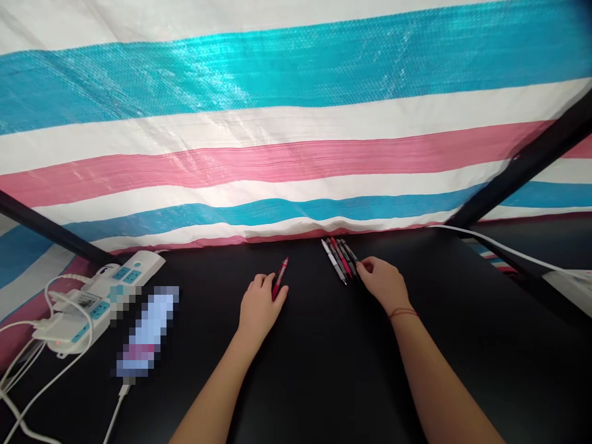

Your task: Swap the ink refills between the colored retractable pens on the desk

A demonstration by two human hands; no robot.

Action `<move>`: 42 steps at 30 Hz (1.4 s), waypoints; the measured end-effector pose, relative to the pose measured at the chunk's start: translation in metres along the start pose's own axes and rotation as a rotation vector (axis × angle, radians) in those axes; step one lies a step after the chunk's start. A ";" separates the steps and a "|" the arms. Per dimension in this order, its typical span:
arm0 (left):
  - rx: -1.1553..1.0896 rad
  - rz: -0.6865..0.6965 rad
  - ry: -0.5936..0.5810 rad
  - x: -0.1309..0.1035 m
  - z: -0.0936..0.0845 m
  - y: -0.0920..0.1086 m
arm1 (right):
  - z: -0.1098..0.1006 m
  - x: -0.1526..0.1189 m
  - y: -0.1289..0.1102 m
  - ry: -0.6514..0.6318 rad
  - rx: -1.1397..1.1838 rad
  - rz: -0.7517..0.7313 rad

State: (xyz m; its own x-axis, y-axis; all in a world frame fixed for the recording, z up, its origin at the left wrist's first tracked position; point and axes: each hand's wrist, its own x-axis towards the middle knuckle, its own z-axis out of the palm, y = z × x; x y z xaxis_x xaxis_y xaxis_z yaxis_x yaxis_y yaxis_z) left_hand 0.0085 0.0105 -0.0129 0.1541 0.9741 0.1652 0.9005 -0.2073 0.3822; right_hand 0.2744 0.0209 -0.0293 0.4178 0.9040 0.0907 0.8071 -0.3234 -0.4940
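Observation:
My left hand [258, 305] is closed around the lower part of a red pen [282, 270], whose upper end points away from me over the black table [300, 370]. To the right, several pens lie side by side at a slant near the back edge: a white pen [333, 261] at the left end, a red pen [339, 254] among them and dark ones at the right. My right hand [383, 280], with a thin red cord at the wrist, pinches the lower end of the rightmost black pen [350, 251]. Its fingers partly cover that pen's end.
At the left stands a white power strip [150, 266] with plugs and cables. A blurred-out phone [148, 330] lies beside it on a white cable [115, 412]. Striped sheeting [287, 160] hangs behind the table, between black poles [518, 169]. Another white cable [504, 248] runs at the right.

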 end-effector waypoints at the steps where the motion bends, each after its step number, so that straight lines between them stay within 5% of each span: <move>1: 0.039 -0.001 -0.015 0.000 0.000 0.000 | 0.001 0.000 0.000 0.012 0.007 -0.012; 8: 0.047 0.100 -0.031 0.001 -0.002 -0.001 | -0.002 -0.009 -0.020 0.138 0.218 -0.196; 13: -0.132 0.250 -0.004 0.001 -0.002 0.004 | 0.000 -0.028 -0.048 -0.234 0.510 -0.316; 17: -0.295 0.280 0.042 0.000 -0.003 0.005 | 0.006 -0.034 -0.055 -0.389 0.676 -0.307; 27: -0.863 -0.140 0.034 0.008 0.000 -0.002 | 0.007 -0.032 -0.057 -0.540 1.075 0.019; 31: -0.688 0.064 0.072 0.008 -0.003 -0.005 | 0.002 -0.037 -0.063 -0.699 1.065 0.084; 34: -0.537 0.240 0.095 0.008 -0.006 -0.007 | 0.002 -0.036 -0.063 -0.682 1.063 0.142; 42: -0.458 0.388 0.255 0.006 -0.007 -0.009 | 0.007 -0.033 -0.058 -0.618 1.043 0.167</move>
State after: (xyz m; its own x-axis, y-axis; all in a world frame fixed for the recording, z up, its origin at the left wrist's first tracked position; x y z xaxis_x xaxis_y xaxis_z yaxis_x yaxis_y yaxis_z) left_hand -0.0011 0.0171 -0.0092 0.2814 0.7807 0.5580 0.5254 -0.6119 0.5912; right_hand 0.2103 0.0117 -0.0099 -0.0136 0.9454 -0.3257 -0.0778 -0.3258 -0.9422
